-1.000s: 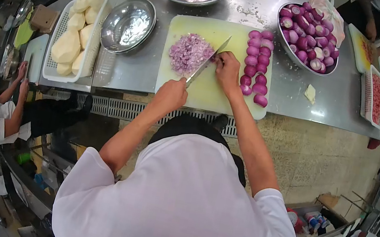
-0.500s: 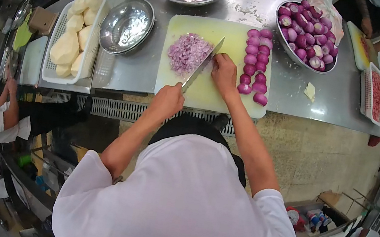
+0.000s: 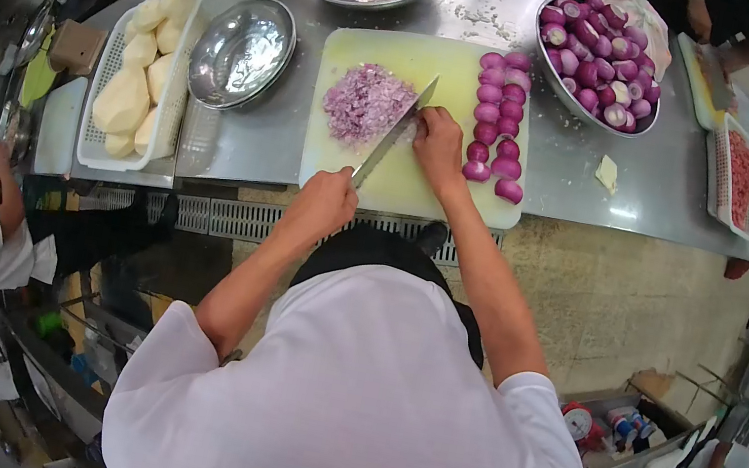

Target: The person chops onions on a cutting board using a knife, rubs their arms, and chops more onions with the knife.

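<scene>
Can't tell if the right hand (image 3: pixel 438 147) is gripping anything tbh, its curled fingertips are hidden. Left hand (image 3: pixel 321 205) is wrapped round the chef's knife (image 3: pixel 394 131), blade towards 1 o'clock. Chopped red onion (image 3: pixel 364 107) lies 9 o'clock from the right fingers, across the blade. Onion rows (image 3: pixel 486 111) match a second ago.

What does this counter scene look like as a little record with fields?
Left hand: grips the knife
Right hand: beside the blade, fingers curled; anything pinched is hidden
Cutting board: chopped red onion at left, two rows of red onions at right
Right of board: metal bowl heaped with more red onions
Left of board: white basket of pale peeled produce
</scene>
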